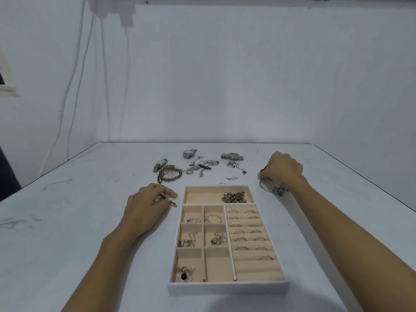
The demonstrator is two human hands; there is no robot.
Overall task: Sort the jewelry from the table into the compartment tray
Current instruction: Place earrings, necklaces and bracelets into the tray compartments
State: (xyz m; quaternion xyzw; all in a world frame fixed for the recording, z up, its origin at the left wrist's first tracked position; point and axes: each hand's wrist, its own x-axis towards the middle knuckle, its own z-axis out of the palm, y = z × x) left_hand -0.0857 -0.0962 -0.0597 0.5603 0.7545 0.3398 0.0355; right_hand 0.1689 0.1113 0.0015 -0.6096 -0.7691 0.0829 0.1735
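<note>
A beige compartment tray (227, 287) lies in front of me, with rings in its padded rolls on the right, small pieces in the left squares and a metal cluster in the long top section. My left hand (144, 208) rests left of the tray, fingers closed on a thin dark hair clip (167, 200). My right hand (282, 170) is to the tray's right, pinching a bangle with charms (272, 188) that lies on the table. Loose jewelry (198, 166) is heaped beyond the tray.
Three watches (161, 164) (189, 153) (231, 156) lie among the heap near the white table's (67, 221) far side. A braided bracelet (170, 174) and a small earring (231, 178) sit near the tray's top edge. Cables hang on the wall behind.
</note>
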